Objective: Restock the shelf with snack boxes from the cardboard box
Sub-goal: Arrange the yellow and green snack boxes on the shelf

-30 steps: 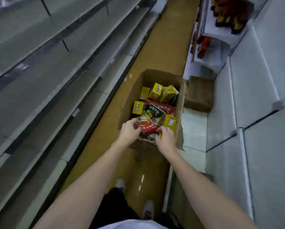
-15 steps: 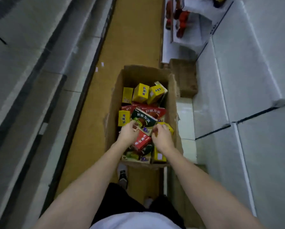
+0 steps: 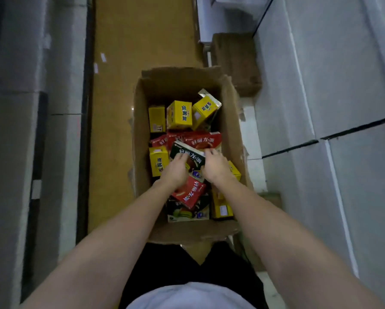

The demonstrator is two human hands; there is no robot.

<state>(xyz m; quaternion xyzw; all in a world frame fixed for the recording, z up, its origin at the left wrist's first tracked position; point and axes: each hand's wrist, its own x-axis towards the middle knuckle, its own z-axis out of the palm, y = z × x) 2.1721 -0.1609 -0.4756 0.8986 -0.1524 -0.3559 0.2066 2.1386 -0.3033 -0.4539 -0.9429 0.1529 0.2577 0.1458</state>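
An open cardboard box [image 3: 140,130] stands on the aisle floor below me, filled with several yellow, red and dark green snack boxes. Both my hands are inside it. My left hand [image 3: 176,169] and my right hand [image 3: 216,165] hold a dark green snack box [image 3: 190,153] by its left and right ends, fingers curled over its edges. A red snack box [image 3: 189,194] lies just under my wrists. Yellow snack boxes [image 3: 179,114] stand at the far end of the carton.
Grey shelves [image 3: 19,108] run along the left of the aisle and white shelves [image 3: 343,85] along the right. A second, closed brown carton [image 3: 236,61] sits beyond the open one at the right shelf's foot. The brown floor [image 3: 142,36] stretches ahead.
I have come closer over the carton. Both hands moved from the red box near the front to the dark green box further in and took hold of its ends.
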